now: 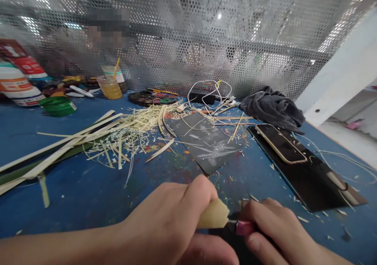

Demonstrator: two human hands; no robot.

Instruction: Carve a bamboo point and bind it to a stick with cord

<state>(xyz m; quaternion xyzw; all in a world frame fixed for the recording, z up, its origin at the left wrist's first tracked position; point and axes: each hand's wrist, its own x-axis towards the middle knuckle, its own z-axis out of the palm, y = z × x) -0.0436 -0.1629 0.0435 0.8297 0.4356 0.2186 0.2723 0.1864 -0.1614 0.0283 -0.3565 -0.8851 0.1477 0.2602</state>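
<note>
At the bottom centre, my left hand [179, 210] is wrapped round a pale yellow piece [215, 214], which looks like wood or bamboo; its angled end pokes out past my thumb. To the right of it, my right hand [273, 227] grips a small knife [244, 228] with a pink handle. The knife's short dark blade points left and meets the piece's end, or nearly so. Most of the handle is hidden in my fingers. Beyond my hands, a dark grey sheet [203, 147], dusted white like used sandpaper, lies on the blue table [97, 194].
Pale shavings [141, 121] and long strips [64, 149] lie to the left. A phone [282, 145] rests on a glossy black panel [312, 190] at right, near a dark cloth [272, 107]. Paint jars, a cup [109, 88] and a palette [153, 98] line the perforated metal screen [176, 33].
</note>
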